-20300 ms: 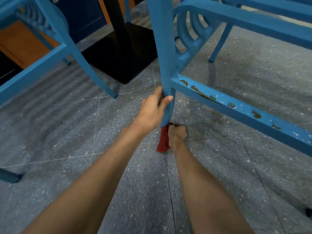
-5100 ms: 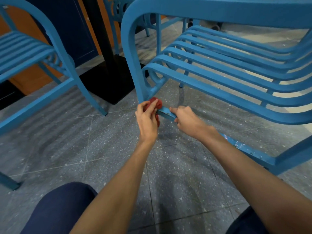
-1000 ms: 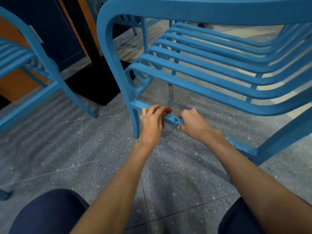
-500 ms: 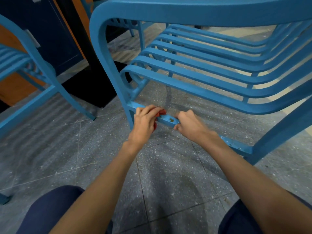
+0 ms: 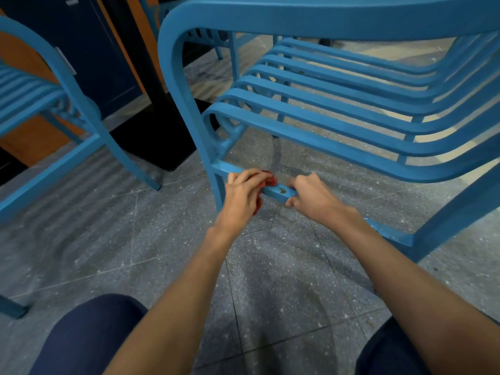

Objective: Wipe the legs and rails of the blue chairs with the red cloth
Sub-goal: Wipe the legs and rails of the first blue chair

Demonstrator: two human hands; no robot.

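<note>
Underneath everything, grey speckled floor tiles, spreading from the near edge to the far one. Over the right and far part, the nearest blue chair: broad curved armrest on top, slatted seat beneath it, front leg dropping to the floor near the middle. At far left, a second blue chair, well apart from the first, with the black table base on the floor between them and further back. Along the near edge, two knees in dark blue trousers, one at each side, bare forearms reaching forward between them. Low on the nearest chair, the lower rail, running from the front leg rightward and nearer.

Wraps the left hand over that rail just right of the front leg, grip closed around the red cloth, bunched against the rail's top and near face; only small red edges showing past the fingers and below the palm. Clasps the same rail with the right hand, just to the right, grip curled tight round the bar, fingers over the top. Between the two hands, a short bare stretch of rail with a small brownish spot.
</note>
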